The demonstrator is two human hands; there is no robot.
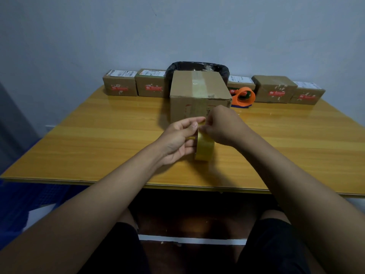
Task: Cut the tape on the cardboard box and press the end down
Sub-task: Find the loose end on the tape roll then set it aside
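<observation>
A brown cardboard box [199, 95] stands in the middle of the yellow wooden table [98, 139], with a clear tape strip running down its top and front face. In front of it, a roll of yellowish clear tape [204, 148] stands on edge on the table. My left hand [177, 141] holds the roll from the left side. My right hand [223, 127] pinches at the top of the roll, fingertips meeting the left thumb; the tape's loose end is hidden under the fingers.
An orange tape dispenser [244, 96] lies right of the box. Several small labelled parcels [120, 86] line the table's far edge against the wall, with a black-lined bin [197, 66] behind the box. The table's near edge runs above my knees.
</observation>
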